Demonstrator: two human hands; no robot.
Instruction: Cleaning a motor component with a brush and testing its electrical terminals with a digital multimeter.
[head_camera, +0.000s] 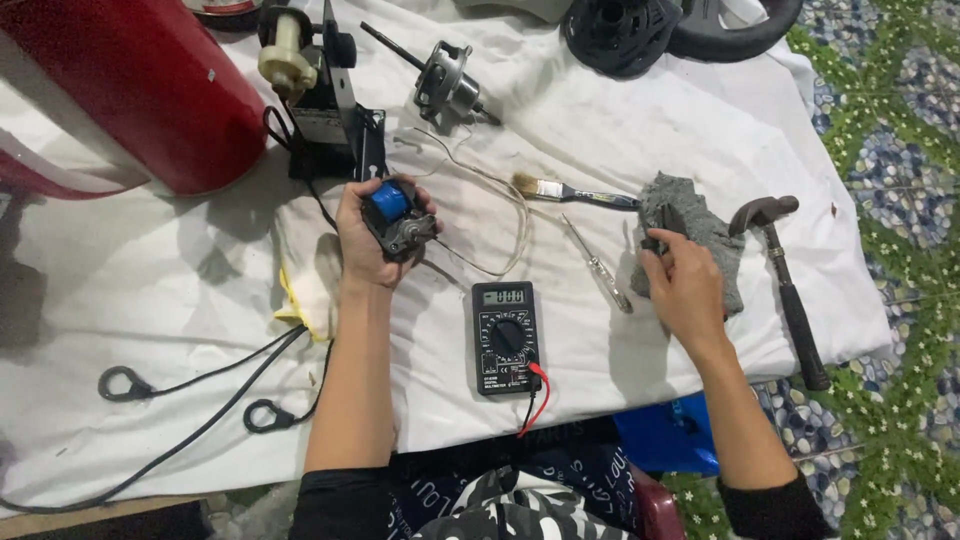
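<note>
My left hand (365, 240) holds a small motor with a blue coil (395, 218); my right hand (685, 285) rests on a grey rag (705, 235).

Left of the frame's centre, my left fingers are wrapped around the motor, holding it up off the white sheet (640, 120), with thin pale wires (500, 215) trailing from it toward the centre. At centre right, my right fingers are curled narrow, pinching a small dark part (655, 240) at the rag's edge. Between my hands lie a black multimeter (505, 338) with red and black leads at lower centre, a screwdriver (598, 268) just right of it, and a paintbrush (572, 192) above. A hammer (788, 285) lies at the right edge of the sheet. A red cylinder (150, 90) fills the upper left, and a motor rotor with shaft (445, 80) sits at upper centre.
</note>
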